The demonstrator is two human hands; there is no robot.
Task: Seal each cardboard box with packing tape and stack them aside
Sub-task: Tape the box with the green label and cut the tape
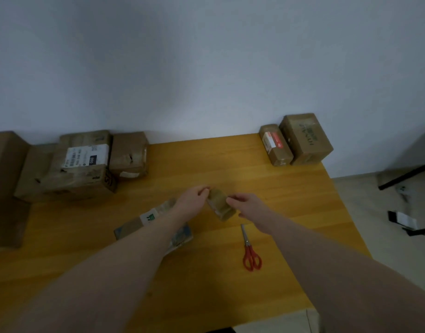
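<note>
Packing tape roll (pixel 220 205), brownish, sits at mid-table between the two hands, whether resting on the wood or lifted just off it cannot be told. Left hand (pixel 194 197) meets the roll at its far left edge, fingertips (pixel 205 190) curled in against it as if pinching the tape end; blur hides the exact contact. Right hand (pixel 247 205) grips the roll's right side, fingers bent round its rim, thumb underneath near the lower edge. Both forearms reach in from the bottom of view. Under the left forearm lies a flat cardboard box (pixel 151 221) with a white-and-green label, tilted diagonally, just beside the roll but not touching it. Red-handled scissors (pixel 250 251) lie closed on the wooden table (pixel 230 296), near the right wrist, blades pointing away. Pile of boxes (pixel 84 164) at the far left against the wall; two smaller boxes (pixel 295 140) side by side at the far right corner.
</note>
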